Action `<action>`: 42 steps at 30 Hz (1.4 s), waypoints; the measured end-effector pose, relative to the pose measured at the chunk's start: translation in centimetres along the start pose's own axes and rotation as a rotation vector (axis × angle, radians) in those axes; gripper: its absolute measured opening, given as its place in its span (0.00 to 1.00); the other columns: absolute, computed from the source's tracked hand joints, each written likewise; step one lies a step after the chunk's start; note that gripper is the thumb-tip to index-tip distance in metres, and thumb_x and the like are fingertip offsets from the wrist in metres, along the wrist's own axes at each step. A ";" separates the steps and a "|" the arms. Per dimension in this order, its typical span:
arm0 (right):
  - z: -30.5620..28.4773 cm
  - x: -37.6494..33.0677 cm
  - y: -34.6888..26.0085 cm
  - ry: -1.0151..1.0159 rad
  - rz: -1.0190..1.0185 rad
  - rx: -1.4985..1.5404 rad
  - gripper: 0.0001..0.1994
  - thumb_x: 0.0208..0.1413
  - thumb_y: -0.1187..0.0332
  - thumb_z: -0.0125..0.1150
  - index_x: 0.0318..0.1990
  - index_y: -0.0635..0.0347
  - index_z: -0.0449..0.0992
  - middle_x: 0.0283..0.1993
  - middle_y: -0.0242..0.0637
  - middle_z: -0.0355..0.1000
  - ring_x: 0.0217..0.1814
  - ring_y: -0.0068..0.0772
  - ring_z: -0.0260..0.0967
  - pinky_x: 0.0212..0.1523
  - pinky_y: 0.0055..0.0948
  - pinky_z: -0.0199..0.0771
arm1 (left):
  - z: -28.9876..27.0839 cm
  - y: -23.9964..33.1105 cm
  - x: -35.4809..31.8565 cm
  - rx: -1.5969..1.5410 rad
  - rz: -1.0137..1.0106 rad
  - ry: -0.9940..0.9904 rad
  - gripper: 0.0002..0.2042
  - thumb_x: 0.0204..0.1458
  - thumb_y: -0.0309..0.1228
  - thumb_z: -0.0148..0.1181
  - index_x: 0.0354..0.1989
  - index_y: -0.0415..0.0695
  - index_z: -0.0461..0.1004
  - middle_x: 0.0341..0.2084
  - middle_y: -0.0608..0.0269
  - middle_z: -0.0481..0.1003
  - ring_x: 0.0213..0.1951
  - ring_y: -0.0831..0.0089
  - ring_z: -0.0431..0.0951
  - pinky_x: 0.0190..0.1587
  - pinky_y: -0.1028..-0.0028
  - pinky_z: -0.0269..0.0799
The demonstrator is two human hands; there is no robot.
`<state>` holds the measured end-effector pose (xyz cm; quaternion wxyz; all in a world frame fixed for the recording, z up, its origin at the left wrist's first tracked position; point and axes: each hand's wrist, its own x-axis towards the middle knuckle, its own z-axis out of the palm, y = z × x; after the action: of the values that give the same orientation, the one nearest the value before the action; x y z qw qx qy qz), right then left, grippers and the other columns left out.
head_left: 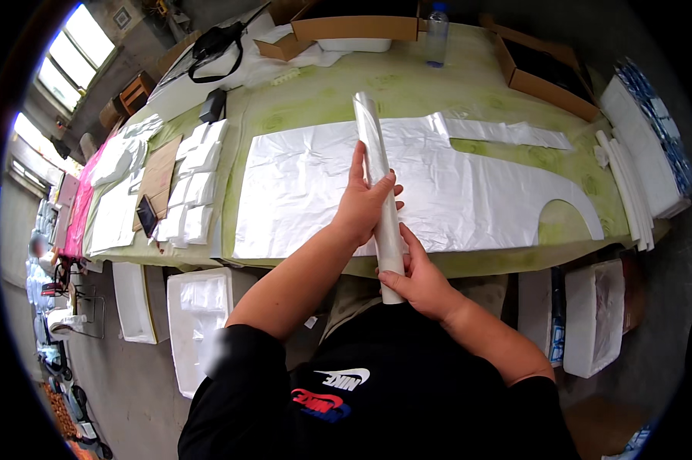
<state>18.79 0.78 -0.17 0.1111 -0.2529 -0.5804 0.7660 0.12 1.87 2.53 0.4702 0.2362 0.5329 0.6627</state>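
Over the near edge of the green-topped table [407,92], I've got a rolled white plastic tube [375,165] standing roughly upright, tilted slightly left at the top. My left hand [363,203] is wrapped around its middle, fingers closed on it. My right hand [419,280] is clamped on the bottom end, thumb across the front. Roll sits in front of a flat white plastic sheet [315,192] spread on the table, cut with a curved notch at its right end. Left of the sheet: stacks of folded white pieces [192,184], a sheet of brown card [159,176], a dark phone [146,216]. Far edge: a clear water bottle [436,34] and open cardboard boxes [353,27]. White foam trays [196,318] lie on the floor below.
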 end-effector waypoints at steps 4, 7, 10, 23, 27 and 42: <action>-0.8 -1.0 0.6 0.161 -0.086 -0.084 0.46 0.61 0.71 0.63 0.79 0.59 0.37 0.61 0.47 0.68 0.59 0.33 0.68 0.61 0.33 0.70 | 1.8 -0.3 1.8 0.033 -0.027 0.039 0.44 0.63 0.28 0.58 0.79 0.69 0.35 0.53 0.55 0.71 0.43 0.66 0.77 0.40 0.62 0.82; -2.6 -3.9 -1.3 0.132 0.061 -0.184 0.46 0.58 0.68 0.66 0.78 0.62 0.43 0.65 0.47 0.66 0.63 0.33 0.66 0.63 0.34 0.68 | 1.0 0.8 6.2 -0.061 0.029 0.181 0.42 0.63 0.27 0.58 0.78 0.70 0.38 0.54 0.55 0.70 0.42 0.66 0.77 0.40 0.62 0.82; -4.6 -7.8 -0.8 0.063 0.108 -0.139 0.44 0.56 0.70 0.67 0.77 0.63 0.48 0.66 0.43 0.65 0.65 0.32 0.65 0.65 0.33 0.66 | -1.1 1.7 9.4 -0.146 0.033 0.161 0.40 0.64 0.27 0.55 0.79 0.68 0.40 0.60 0.53 0.68 0.45 0.64 0.77 0.44 0.61 0.81; -10.0 -21.8 0.6 0.246 0.221 0.099 0.44 0.45 0.73 0.69 0.73 0.65 0.57 0.56 0.38 0.72 0.49 0.29 0.74 0.52 0.31 0.75 | -5.4 0.7 13.3 0.156 -0.005 0.194 0.27 0.61 0.29 0.59 0.70 0.53 0.68 0.63 0.58 0.71 0.55 0.72 0.75 0.54 0.71 0.71; -9.7 -19.9 -0.3 0.334 0.047 0.008 0.44 0.45 0.74 0.66 0.74 0.64 0.56 0.61 0.38 0.69 0.55 0.29 0.71 0.56 0.32 0.73 | -4.0 -1.9 6.4 1.092 0.491 -0.046 0.23 0.58 0.33 0.61 0.64 0.51 0.74 0.62 0.50 0.71 0.58 0.58 0.73 0.63 0.60 0.66; -9.2 -12.6 -2.2 0.523 -0.036 -0.747 0.36 0.54 0.71 0.65 0.72 0.59 0.61 0.62 0.51 0.72 0.62 0.45 0.72 0.63 0.35 0.70 | -2.9 -2.3 -4.9 1.598 0.521 -0.249 0.29 0.62 0.45 0.54 0.67 0.40 0.65 0.67 0.53 0.62 0.71 0.55 0.55 0.74 0.46 0.41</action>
<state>33.92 3.30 3.31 0.1685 -0.4505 -0.7737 0.4124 0.78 -3.83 0.43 0.0496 0.6839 0.7136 0.1433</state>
